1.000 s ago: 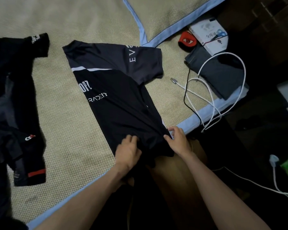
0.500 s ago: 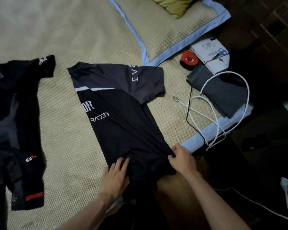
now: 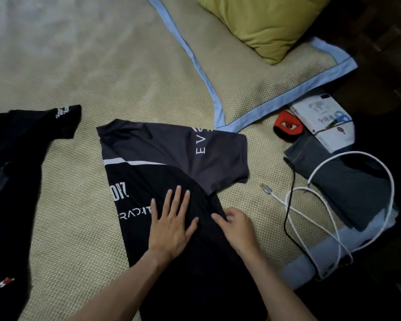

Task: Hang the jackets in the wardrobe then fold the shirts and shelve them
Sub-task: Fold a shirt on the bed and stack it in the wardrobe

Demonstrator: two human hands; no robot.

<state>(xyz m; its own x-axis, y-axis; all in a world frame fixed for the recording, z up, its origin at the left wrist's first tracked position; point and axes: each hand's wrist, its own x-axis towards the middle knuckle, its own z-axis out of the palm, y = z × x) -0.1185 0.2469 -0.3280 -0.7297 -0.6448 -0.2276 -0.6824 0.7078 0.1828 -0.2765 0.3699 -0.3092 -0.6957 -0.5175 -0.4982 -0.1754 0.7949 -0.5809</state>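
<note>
A black and grey sports shirt with white lettering lies folded lengthwise on the woven bed mat, one sleeve pointing right. My left hand presses flat on its middle with fingers spread. My right hand rests on the shirt's right edge just below the sleeve, fingers slightly bent on the cloth. A second black shirt with a red and white logo is spread out at the left edge of the view.
A yellow-green pillow lies on a blue-trimmed mat at the top right. Near the bed's right edge are a red and black item, a white box, folded dark cloth and looped white and black cables.
Both hands moved up from the shirt's bottom hem to its middle. The left hand went from touching the hem to pressing flat; the right let go of the hem corner.
</note>
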